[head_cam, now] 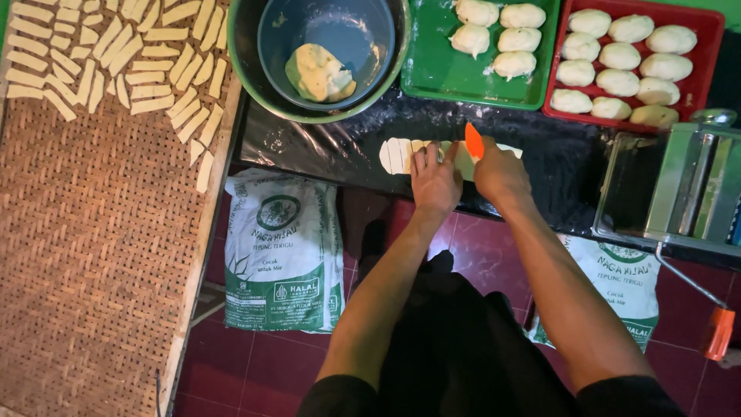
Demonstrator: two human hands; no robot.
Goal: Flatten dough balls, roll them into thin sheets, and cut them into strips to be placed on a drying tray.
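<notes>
A flat sheet of pale dough (397, 155) lies on a black plastic-covered work surface (324, 143), its left end cut into narrow strips. My left hand (434, 179) presses flat on the dough, fingers spread. My right hand (499, 173) grips an orange scraper (473, 140), blade down on the dough just right of my left hand. The dough's middle is hidden under both hands.
A woven mat (100, 232) at left carries several cut dough strips (116, 58). A blue bowl (328, 31) with a dough lump sits in a green basin. Green tray (432, 73) and red tray (706, 46) hold dough balls. A metal pasta roller (687, 185) stands right. Flour sacks (282, 251) lie on the red floor.
</notes>
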